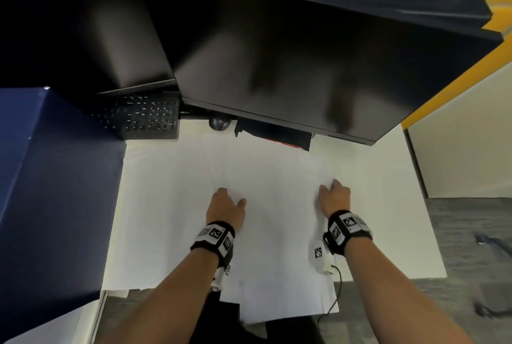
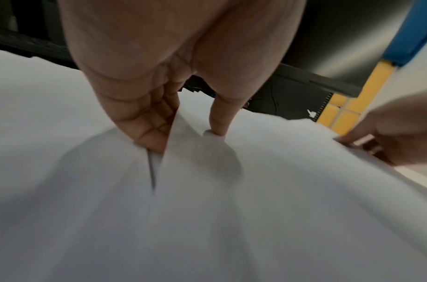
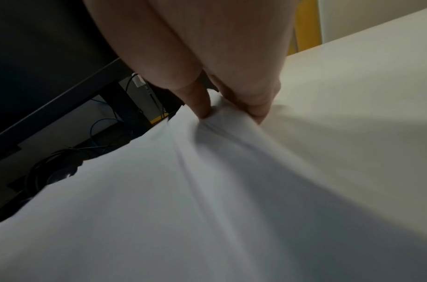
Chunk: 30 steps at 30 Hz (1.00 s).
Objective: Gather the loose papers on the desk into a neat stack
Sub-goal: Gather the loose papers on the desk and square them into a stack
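Several white papers (image 1: 274, 221) lie overlapped in the middle of the white desk (image 1: 388, 205), and their near end overhangs the front edge. My left hand (image 1: 225, 201) holds their left edge. In the left wrist view its fingers (image 2: 147, 124) sit under the sheet edge and its thumb (image 2: 219, 118) presses on top of the papers (image 2: 207, 219). My right hand (image 1: 332, 192) holds the right edge. In the right wrist view the right hand (image 3: 231, 116) pinches a raised fold of the papers (image 3: 183, 209) between thumb and fingers.
A large dark monitor (image 1: 304, 66) hangs low over the back of the desk, with a second one (image 1: 83, 24) to its left. A black keyboard (image 1: 144, 116) lies under it. A blue box (image 1: 55, 191) borders the left side. Grey floor lies beyond the right desk edge.
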Available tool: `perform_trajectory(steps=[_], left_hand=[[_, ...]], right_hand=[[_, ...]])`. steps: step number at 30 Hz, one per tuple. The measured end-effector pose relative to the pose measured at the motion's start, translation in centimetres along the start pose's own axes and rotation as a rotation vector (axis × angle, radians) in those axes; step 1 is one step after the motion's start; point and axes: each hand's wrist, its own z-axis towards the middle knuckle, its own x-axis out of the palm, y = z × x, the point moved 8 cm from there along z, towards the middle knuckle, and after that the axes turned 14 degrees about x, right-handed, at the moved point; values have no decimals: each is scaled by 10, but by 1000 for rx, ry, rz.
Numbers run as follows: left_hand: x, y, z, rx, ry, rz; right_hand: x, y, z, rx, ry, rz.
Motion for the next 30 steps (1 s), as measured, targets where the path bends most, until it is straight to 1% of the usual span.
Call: perform_trajectory(steps=[2, 4, 6, 7, 8, 9, 11, 12, 13, 16, 17, 19, 21, 22, 23, 25, 26, 27, 28, 30], left_hand=[[6, -15, 6, 63, 29, 38], [4, -24, 9, 121, 49, 114], [-5, -21, 8, 132, 40, 151], [-11, -15, 6, 127, 30, 154], [-17, -7, 3, 124, 18, 157], [-22, 2, -2, 116, 13, 164], [-22, 24, -15, 84, 47, 185], [-16, 32, -21, 72, 86, 194], [-6, 38, -26, 71, 122, 196], [22, 32, -39, 113, 160, 157], [28, 27, -42, 133, 167, 145], [29, 24, -44, 161, 178, 125], [3, 37, -39, 143, 109, 55], [-20, 50, -34, 121, 25, 48], [-49, 67, -28, 83, -87, 79], [-106, 110, -21, -60, -299, 184], [-128, 128, -21, -153, -362, 207], [-143, 143, -22, -231, -399, 203], [-150, 152, -22, -279, -423, 185], [-150, 157, -22, -324, -442, 168]], right_hand=[[10, 21, 1, -85, 20, -33], [19, 40, -8, -203, 64, -50], [21, 47, -17, -290, 104, -25], [16, 44, -17, -277, 92, 11], [7, 35, -13, -229, 62, 55], [-1, 20, -9, -150, 40, 61], [-7, -12, -6, -15, 51, -30], [-5, -24, -10, 2, 69, -90], [1, -30, -19, -13, 85, -140], [28, -37, -49, -110, 127, -243], [36, -39, -55, -113, 141, -263], [38, -41, -56, -59, 155, -242], [26, -44, -47, 8, 126, -180], [17, -43, -42, 35, 100, -152], [9, -43, -36, 56, 73, -132], [-6, -39, -28, 71, 34, -106], [-10, -38, -25, 76, 26, -97], [-11, -36, -23, 79, 25, -94], [-11, -32, -22, 75, 30, -94], [-3, -26, -26, 54, 54, -108]])
